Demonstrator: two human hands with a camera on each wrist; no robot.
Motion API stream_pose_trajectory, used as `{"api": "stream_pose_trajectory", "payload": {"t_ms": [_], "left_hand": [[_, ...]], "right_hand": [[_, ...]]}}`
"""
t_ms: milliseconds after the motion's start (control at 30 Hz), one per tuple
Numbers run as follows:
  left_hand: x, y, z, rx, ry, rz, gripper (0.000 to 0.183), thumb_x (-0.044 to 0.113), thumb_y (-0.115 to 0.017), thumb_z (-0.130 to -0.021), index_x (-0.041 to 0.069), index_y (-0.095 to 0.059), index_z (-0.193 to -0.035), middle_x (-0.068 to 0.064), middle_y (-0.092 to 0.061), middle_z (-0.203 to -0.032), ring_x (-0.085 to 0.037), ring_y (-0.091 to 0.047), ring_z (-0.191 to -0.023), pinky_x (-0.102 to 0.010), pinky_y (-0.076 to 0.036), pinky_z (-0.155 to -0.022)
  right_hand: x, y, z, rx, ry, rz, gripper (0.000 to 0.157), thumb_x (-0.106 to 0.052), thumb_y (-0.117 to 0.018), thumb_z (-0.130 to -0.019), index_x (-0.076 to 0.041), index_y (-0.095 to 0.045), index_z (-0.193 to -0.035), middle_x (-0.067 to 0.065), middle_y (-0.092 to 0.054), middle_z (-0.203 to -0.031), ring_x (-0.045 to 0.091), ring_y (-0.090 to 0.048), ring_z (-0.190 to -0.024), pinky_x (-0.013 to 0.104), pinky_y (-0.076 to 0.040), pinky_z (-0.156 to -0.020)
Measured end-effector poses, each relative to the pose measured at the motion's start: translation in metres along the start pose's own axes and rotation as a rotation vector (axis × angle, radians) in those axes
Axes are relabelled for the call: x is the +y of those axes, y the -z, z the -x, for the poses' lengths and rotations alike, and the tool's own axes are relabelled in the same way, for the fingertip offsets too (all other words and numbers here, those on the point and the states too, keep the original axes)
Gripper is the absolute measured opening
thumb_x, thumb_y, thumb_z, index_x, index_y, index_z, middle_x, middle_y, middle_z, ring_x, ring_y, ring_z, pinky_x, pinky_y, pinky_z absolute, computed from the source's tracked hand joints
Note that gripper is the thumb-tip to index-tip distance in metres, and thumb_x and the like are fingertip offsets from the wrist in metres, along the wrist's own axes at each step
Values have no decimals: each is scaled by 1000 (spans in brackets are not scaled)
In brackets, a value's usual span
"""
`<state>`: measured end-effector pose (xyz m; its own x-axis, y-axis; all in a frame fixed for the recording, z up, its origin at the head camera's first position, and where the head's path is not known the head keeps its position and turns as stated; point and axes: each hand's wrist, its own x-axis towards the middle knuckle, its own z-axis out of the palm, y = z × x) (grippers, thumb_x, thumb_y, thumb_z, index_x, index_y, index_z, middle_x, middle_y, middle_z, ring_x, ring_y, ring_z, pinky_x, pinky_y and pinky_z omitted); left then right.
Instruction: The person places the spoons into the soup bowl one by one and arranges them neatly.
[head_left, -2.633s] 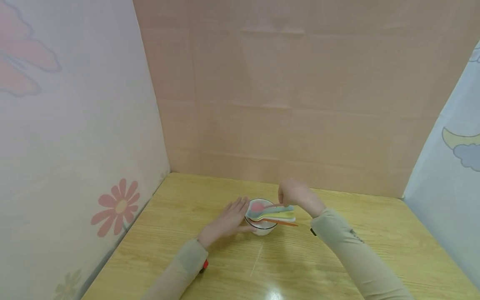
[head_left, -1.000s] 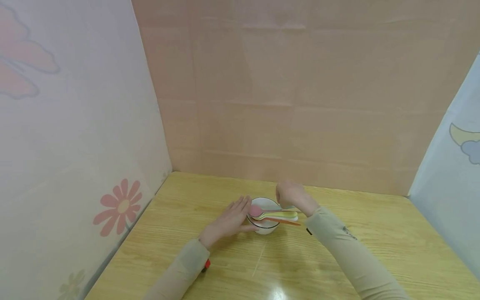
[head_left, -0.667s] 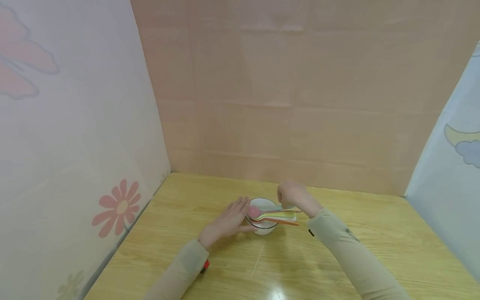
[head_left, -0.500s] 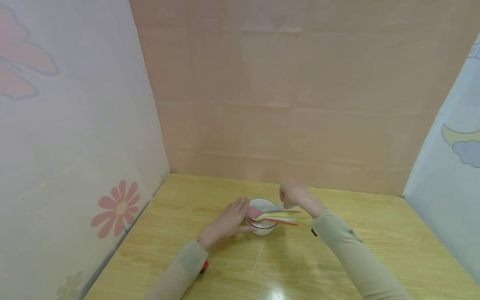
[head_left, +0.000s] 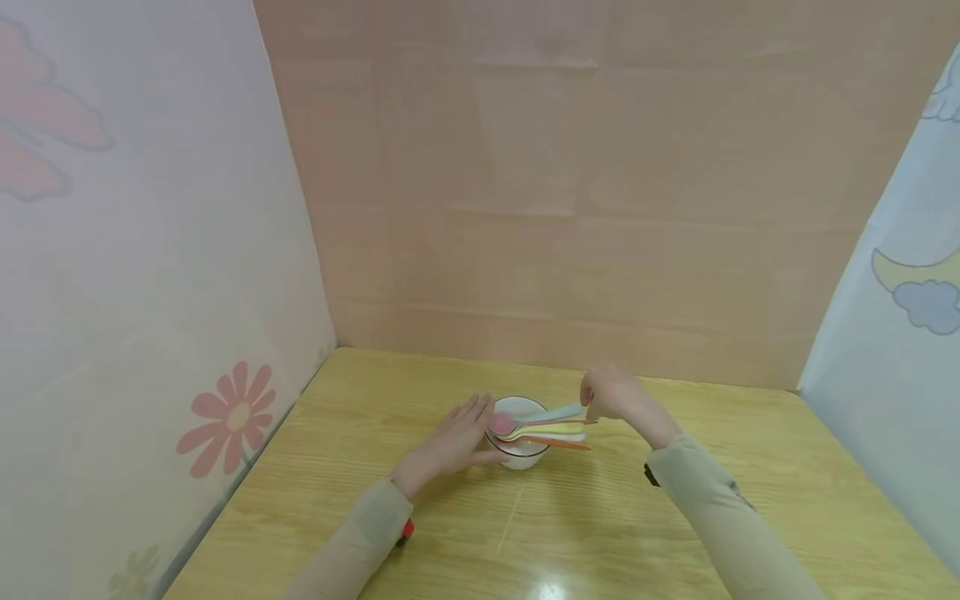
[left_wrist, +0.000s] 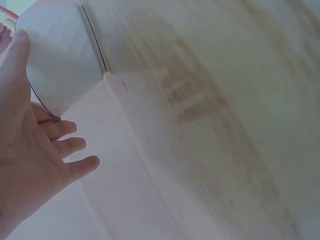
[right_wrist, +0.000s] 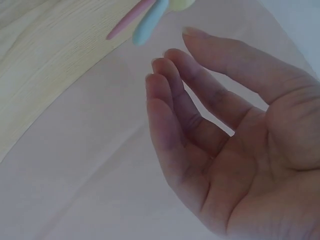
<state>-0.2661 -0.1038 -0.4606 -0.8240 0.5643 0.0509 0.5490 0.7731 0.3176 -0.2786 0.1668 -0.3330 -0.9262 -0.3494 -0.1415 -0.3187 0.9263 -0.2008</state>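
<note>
A white bowl with a dark rim stands on the wooden table. My left hand holds its left side, thumb along the near wall and fingers at the left rim; in the left wrist view the bowl sits between thumb and fingers. Several coloured spoons lie across it, handles pointing right: a light blue spoon, a pink spoon, a yellow spoon, a white one and an orange spoon. Just right of the handle ends hovers my right hand, fingers loosely bent and holding nothing.
The wooden table reaches forward to a plain pinkish-tan backdrop. A white panel with flowers borders the left side; another with a moon and cloud stands at the right. Something red shows at the left cuff.
My right hand has let go of the light blue spoon and moved right, off its handle. Earlier the pink spoon was in that hand; now it lies over the others. My left hand stays at the bowl.
</note>
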Motion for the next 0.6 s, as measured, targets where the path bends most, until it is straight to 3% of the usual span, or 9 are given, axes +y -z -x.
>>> {"api": "stream_pose_trajectory", "payload": {"t_ms": [400, 600], "left_hand": [[-5, 1, 3, 11, 10, 15, 97, 61, -55, -93, 1, -16, -158, -17, -16, -166, -36, -16, -155, -56, -24, -122], [-10, 5, 9, 43, 9, 69, 97, 56, -61, -92, -3, -19, -156, -22, -19, -164, -42, -18, -153, -61, -24, -121]], "right_hand": [[21, -6, 22, -6, -53, -60, 15, -9, -77, -79, -4, -71, -92, 8, -70, -92, 22, -63, -82, 42, -55, -71], [28, -14, 32, 8, -40, -82, 19, -11, -76, -83, 0, -70, -96, 11, -70, -93, 25, -64, -83, 44, -55, -72]]}}
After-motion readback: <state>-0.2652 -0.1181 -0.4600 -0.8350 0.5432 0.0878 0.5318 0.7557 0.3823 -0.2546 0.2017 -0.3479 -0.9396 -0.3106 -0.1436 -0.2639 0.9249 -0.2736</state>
